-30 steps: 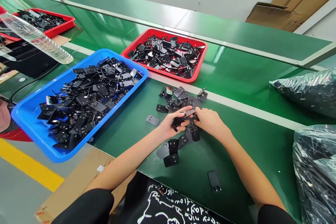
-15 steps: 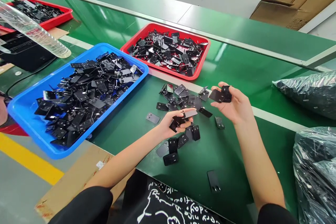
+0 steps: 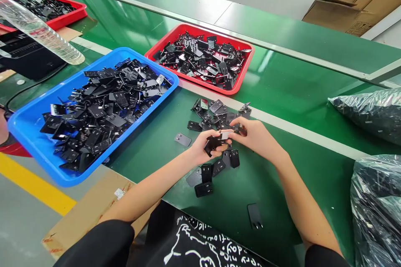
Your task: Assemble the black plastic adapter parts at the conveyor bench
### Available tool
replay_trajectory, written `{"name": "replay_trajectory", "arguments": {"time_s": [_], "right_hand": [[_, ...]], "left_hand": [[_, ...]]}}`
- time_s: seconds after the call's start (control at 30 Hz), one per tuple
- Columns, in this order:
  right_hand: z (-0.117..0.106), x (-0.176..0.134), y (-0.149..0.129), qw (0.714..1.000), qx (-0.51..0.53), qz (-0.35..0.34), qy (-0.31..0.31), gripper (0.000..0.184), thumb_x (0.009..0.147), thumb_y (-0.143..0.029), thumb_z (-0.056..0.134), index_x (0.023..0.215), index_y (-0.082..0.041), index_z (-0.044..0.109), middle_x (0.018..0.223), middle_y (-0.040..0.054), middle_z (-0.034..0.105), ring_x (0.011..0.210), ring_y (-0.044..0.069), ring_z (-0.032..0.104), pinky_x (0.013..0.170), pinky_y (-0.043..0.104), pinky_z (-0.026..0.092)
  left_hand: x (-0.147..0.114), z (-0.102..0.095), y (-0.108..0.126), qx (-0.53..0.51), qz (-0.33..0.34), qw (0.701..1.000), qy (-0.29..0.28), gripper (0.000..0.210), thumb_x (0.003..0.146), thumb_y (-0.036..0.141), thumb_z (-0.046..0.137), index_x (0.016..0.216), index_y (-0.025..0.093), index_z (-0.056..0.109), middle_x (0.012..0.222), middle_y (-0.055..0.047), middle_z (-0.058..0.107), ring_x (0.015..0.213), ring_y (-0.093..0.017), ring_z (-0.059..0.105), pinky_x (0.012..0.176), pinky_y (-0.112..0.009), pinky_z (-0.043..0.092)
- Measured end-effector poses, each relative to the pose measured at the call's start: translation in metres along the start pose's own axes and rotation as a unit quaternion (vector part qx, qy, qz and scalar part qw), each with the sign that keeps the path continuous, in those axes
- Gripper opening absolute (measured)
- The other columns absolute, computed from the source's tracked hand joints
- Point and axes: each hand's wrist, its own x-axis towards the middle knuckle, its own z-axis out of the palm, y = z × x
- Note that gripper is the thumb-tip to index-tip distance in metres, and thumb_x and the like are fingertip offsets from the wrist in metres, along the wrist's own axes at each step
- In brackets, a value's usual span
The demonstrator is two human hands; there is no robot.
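Note:
My left hand (image 3: 203, 147) is closed around several small black plastic plates (image 3: 211, 144), above the green table. One plate (image 3: 225, 134) sticks out to the right with its surface shining pale. My right hand (image 3: 255, 137) meets it there, thumb and fingers pinched at that end; a dark piece shows partly between the fingers. Behind the hands lies a loose pile of similar black plates (image 3: 216, 110), some with small pins. Nearer me is a smaller cluster of plates (image 3: 206, 173). A single plate (image 3: 255, 215) lies close to the table's front edge.
To the left, a blue tray (image 3: 140, 123) full of black plates overhangs the table edge. A red tray (image 3: 242, 79) of such parts stands behind, another red tray (image 3: 70, 17) far left near a clear plastic bottle (image 3: 40, 31). Plastic bags (image 3: 376, 200) of dark parts lie right.
My right hand has moved left from the open table to my left hand, and its fingers have closed. The black pieces it held are now mostly hidden. My left hand has barely moved.

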Motion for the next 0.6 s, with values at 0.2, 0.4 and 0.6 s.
{"name": "replay_trajectory", "arguments": {"time_s": [0.2,0.4,0.6], "right_hand": [[0.009,-0.003,-0.007,0.991,-0.108,-0.028,-0.074,0.021,0.079,-0.039,0.06,0.092,-0.023,0.06,0.081,-0.0004,0.066,0.069,0.015,0.056,0.057,0.024,0.034],[0.011,-0.004,-0.007,0.988,-0.136,-0.04,-0.057,0.015,0.083,-0.036,0.056,0.087,-0.022,0.059,0.082,-0.0001,0.068,0.068,0.014,0.059,0.057,0.024,0.035],[0.013,-0.003,-0.005,0.989,-0.126,-0.043,-0.057,0.012,0.083,-0.034,0.056,0.085,-0.022,0.059,0.085,0.0003,0.069,0.068,0.015,0.059,0.056,0.024,0.035]], "left_hand": [[0.0,0.002,-0.002,0.013,-0.019,0.999,0.028,0.014,0.073,0.02,0.048,0.083,0.013,0.053,0.063,-0.003,0.048,0.047,-0.008,0.042,0.035,-0.014,0.019],[-0.001,0.004,-0.002,0.006,-0.001,0.999,0.039,0.017,0.072,0.02,0.048,0.086,0.012,0.054,0.067,-0.003,0.049,0.047,-0.007,0.041,0.034,-0.014,0.019],[-0.001,0.003,-0.002,0.008,0.008,0.999,0.036,0.018,0.073,0.02,0.049,0.087,0.012,0.055,0.067,-0.003,0.05,0.048,-0.007,0.041,0.035,-0.014,0.02]]}}
